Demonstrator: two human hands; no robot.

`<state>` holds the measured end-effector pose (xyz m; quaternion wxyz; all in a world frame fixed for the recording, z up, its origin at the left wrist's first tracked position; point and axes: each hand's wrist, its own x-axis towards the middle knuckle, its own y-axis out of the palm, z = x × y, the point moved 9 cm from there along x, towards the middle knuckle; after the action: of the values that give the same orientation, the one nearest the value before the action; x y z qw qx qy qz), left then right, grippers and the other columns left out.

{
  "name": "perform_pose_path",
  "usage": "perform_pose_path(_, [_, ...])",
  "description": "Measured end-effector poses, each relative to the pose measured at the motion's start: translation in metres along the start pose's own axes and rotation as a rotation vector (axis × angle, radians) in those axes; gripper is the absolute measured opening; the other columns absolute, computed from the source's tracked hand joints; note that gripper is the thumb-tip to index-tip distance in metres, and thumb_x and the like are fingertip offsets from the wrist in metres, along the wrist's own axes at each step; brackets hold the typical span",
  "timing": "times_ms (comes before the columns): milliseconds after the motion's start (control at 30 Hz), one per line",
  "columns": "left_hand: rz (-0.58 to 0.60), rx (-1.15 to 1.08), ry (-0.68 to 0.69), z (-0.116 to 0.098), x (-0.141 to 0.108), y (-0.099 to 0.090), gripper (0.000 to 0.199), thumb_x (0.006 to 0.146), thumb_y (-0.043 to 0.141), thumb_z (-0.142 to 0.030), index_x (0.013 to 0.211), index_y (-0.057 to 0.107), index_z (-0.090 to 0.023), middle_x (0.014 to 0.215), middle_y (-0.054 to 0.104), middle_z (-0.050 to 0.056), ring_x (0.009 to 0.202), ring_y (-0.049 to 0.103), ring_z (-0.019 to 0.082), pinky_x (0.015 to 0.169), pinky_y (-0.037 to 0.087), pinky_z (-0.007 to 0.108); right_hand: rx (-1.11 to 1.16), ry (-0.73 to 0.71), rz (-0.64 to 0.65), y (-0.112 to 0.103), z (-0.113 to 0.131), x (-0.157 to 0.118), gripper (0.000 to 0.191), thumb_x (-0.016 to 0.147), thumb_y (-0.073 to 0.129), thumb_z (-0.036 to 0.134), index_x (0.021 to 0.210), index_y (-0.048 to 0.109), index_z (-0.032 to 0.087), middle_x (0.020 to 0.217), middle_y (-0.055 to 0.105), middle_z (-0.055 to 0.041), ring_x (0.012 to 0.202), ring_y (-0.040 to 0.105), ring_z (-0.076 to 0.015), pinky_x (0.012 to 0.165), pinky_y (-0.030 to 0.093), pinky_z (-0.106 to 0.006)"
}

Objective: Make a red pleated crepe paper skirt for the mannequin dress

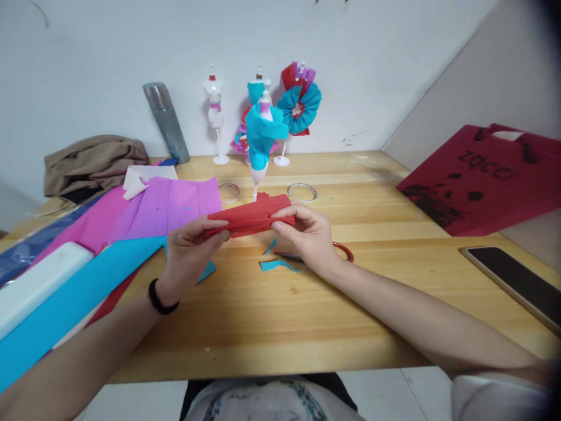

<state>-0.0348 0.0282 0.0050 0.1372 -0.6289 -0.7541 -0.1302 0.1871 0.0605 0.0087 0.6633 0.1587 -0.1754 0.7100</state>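
A folded strip of red crepe paper (pixel 249 218) is held up above the table between both hands, its layers pleated along the lower edge. My left hand (pixel 190 242) pinches its left end, thumb in front. At the right end, my right hand (pixel 307 234) grips it between thumb and fingers. Just behind the paper stands a small white dress form (pixel 259 175) draped in blue crepe paper (pixel 262 137). Blue paper scraps (pixel 280 266) lie on the table below. Scissors with a red handle (pixel 344 251) are partly hidden behind my right hand.
Several other mini dress forms (pixel 214 111) stand along the wall near a grey flask (pixel 169 123). Purple paper (pixel 170 204), blue paper (pixel 92 286) and a white box (pixel 44 286) lie left. Two rings of tape (pixel 302 186), a phone (pixel 517 280) and a red bag (pixel 482 181) are also here.
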Motion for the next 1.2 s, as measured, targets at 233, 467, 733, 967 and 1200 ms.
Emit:
perform_pose_path(233, [-0.028, -0.106, -0.071, 0.012, 0.004, -0.003, 0.013, 0.063, 0.084, -0.017, 0.073, 0.081, -0.024, 0.072, 0.074, 0.000, 0.064, 0.065, 0.010, 0.059, 0.053, 0.020, 0.039, 0.060, -0.039, 0.000, -0.006, -0.001, 0.004, 0.068, 0.075, 0.024, 0.069, 0.072, 0.023, 0.071, 0.069, 0.0005, 0.070, 0.061, -0.0153, 0.070, 0.050, -0.032])
perform_pose_path(467, [-0.032, -0.117, -0.083, 0.011, 0.002, -0.003, 0.012, 0.064, 0.085, -0.018, 0.073, 0.079, -0.022, 0.063, 0.073, 0.000, 0.057, 0.067, 0.012, 0.055, 0.055, 0.022, 0.116, 0.140, -0.070, 0.000, -0.017, -0.003, 0.014, 0.063, 0.078, 0.027, 0.069, 0.066, 0.022, 0.066, 0.065, 0.0026, 0.061, 0.057, -0.0126, 0.059, 0.049, -0.028])
perform_pose_path(733, [-0.045, -0.083, -0.044, 0.006, 0.004, -0.004, 0.012, 0.064, 0.084, -0.017, 0.073, 0.078, -0.022, 0.064, 0.074, -0.001, 0.058, 0.070, 0.013, 0.056, 0.058, 0.021, 0.217, 0.183, -0.033, 0.003, -0.020, -0.004, 0.013, 0.067, 0.076, 0.028, 0.071, 0.066, 0.021, 0.064, 0.067, 0.0018, 0.058, 0.059, -0.0122, 0.060, 0.051, -0.029])
perform_pose_path(967, [-0.055, -0.093, -0.082, 0.009, 0.003, -0.003, 0.015, 0.062, 0.086, -0.023, 0.074, 0.077, -0.021, 0.063, 0.074, 0.000, 0.055, 0.069, 0.013, 0.055, 0.058, 0.024, 0.163, 0.170, -0.027, 0.003, -0.020, -0.003, 0.017, 0.067, 0.078, 0.030, 0.069, 0.064, 0.021, 0.061, 0.066, 0.0018, 0.057, 0.059, -0.0127, 0.059, 0.050, -0.028])
perform_pose_path(1200, [-0.072, -0.104, -0.085, 0.010, 0.003, -0.006, 0.012, 0.064, 0.084, -0.023, 0.074, 0.077, -0.021, 0.066, 0.075, 0.000, 0.057, 0.069, 0.013, 0.058, 0.059, 0.025, 0.067, 0.110, -0.049, -0.002, -0.016, -0.001, 0.016, 0.065, 0.076, 0.028, 0.062, 0.061, 0.021, 0.058, 0.056, 0.0035, 0.056, 0.047, -0.0107, 0.054, 0.038, -0.026])
